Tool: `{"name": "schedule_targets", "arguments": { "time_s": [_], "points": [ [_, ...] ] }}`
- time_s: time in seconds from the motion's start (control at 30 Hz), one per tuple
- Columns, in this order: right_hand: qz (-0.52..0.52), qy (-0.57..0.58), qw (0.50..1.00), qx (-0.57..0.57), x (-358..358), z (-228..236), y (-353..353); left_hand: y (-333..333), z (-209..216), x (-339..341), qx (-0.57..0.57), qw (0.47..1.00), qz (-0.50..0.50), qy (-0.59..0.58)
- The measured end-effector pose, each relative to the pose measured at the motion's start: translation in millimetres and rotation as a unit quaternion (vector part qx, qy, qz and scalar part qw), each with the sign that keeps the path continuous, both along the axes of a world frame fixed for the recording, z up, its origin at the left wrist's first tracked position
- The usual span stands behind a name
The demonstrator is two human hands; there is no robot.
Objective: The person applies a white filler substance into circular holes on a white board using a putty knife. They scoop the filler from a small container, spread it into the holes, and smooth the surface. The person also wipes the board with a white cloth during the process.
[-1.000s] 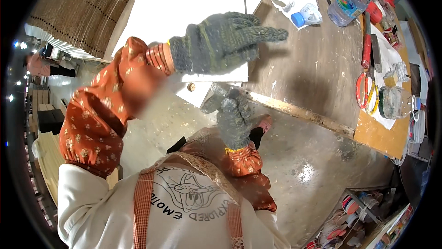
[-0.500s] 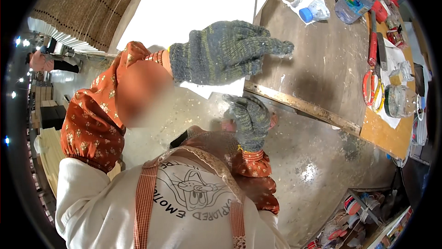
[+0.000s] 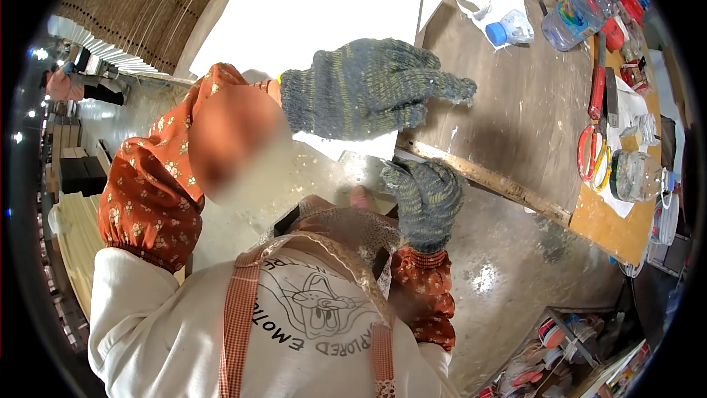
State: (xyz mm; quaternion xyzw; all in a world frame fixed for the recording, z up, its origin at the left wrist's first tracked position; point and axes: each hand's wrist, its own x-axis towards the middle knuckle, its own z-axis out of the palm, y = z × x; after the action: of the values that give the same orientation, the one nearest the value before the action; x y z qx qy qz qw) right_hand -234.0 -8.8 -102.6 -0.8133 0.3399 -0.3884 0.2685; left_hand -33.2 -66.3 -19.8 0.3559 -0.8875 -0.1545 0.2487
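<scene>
A grey-green knitted work glove covers my left hand [image 3: 361,89], which lies palm down across the near part of a large white board [image 3: 302,11]. Its fingers stretch to the right, close together, and their tips reach past the board over the brown tabletop [image 3: 501,103]. Nothing shows in that hand. In a matching glove, my right hand [image 3: 423,203] hangs just in front of the table's near edge, below and right of the left one. Its fingers are curled, with the back of the glove facing up. The inside of that hand is hidden.
Stacked corrugated sheets [image 3: 140,11] stand at the far left. At right are a clear bottle [image 3: 578,19], a blue-capped bottle [image 3: 508,32], scissors [image 3: 587,153] and a glass jar [image 3: 635,175]. A crate of tape rolls [image 3: 549,346] sits low right. Another person [image 3: 66,83] is far left.
My right hand has moved to the right along the table's edge, away from my left hand. The left hand stays over the board. The whole view has shifted slightly.
</scene>
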Motion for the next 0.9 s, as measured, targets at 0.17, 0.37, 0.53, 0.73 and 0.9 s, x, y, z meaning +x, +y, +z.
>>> {"name": "schedule_targets", "arguments": {
  "time_s": [0.17, 0.37, 0.53, 0.73, 0.9],
  "points": [
    [0.083, 0.053, 0.995, 0.015, -7.6, 5.8, -8.2, -2.1, -15.2, 9.1, -0.034, 0.999, -0.016, 0.003],
    [-0.005, 0.161, 0.987, -0.012, -1.9, 32.5, -6.3, 0.9, -9.0, 4.1, 0.035, 0.999, 0.000, 0.027],
    [0.001, 0.151, 0.983, -0.103, -9.8, 16.7, -10.4, 1.8, -13.7, 9.1, 0.065, 0.998, -0.015, 0.019],
    [0.000, 0.125, 0.990, -0.059, -4.2, 26.2, -8.9, -4.3, -13.8, 10.0, -0.002, 0.999, -0.032, 0.014],
    [-0.003, 0.040, 0.999, -0.027, -3.6, 28.0, -2.7, -1.9, -15.7, 10.5, -0.031, 0.998, -0.038, 0.034]
  ]
}}
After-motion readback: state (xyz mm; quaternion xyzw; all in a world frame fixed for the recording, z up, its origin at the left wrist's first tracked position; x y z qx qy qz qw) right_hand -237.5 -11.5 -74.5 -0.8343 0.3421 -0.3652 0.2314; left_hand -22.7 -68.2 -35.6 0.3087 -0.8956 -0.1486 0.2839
